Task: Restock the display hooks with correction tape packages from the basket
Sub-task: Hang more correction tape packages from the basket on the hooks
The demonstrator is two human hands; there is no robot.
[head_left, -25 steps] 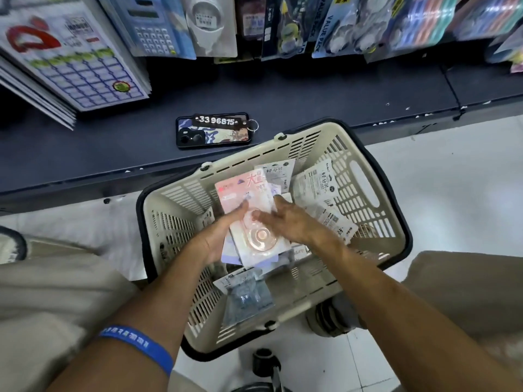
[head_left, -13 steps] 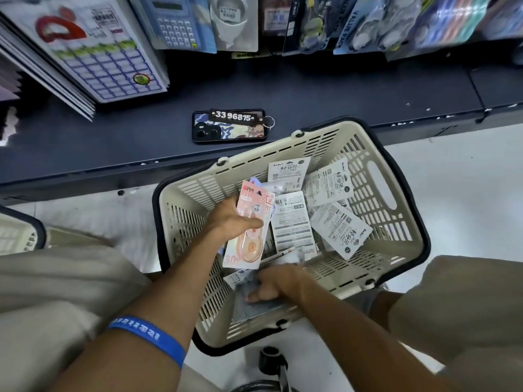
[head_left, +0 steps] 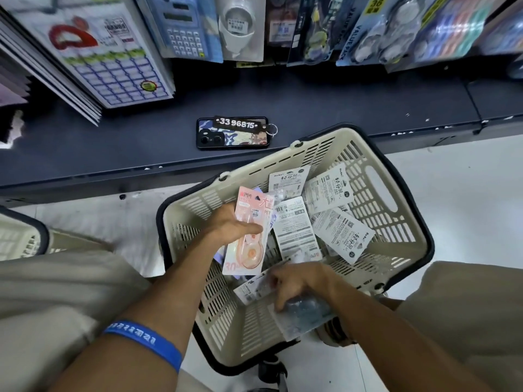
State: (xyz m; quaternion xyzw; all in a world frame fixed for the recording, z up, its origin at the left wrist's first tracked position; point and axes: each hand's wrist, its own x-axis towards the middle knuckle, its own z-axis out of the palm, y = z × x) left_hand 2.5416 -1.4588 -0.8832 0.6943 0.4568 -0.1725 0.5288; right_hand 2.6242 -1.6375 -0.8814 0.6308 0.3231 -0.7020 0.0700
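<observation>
1. Your left hand (head_left: 230, 229) grips a pink correction tape package (head_left: 249, 233) above the basket's nine o'clock side, thumb across its face; lifted clear like this, it seems held ready while you gather more.
2. Your right hand (head_left: 297, 282), at six o'clock in the basket (head_left: 376, 199), has its fingers curled on a clear blister package (head_left: 304, 315) by the near wall, probably to pick it up.
3. White-backed packages (head_left: 343, 234) lie loose toward one o'clock, not yet hung.
4. A phone (head_left: 232, 133) rests on the dark shelf (head_left: 325, 108) at twelve o'clock, under the hanging stock.
</observation>
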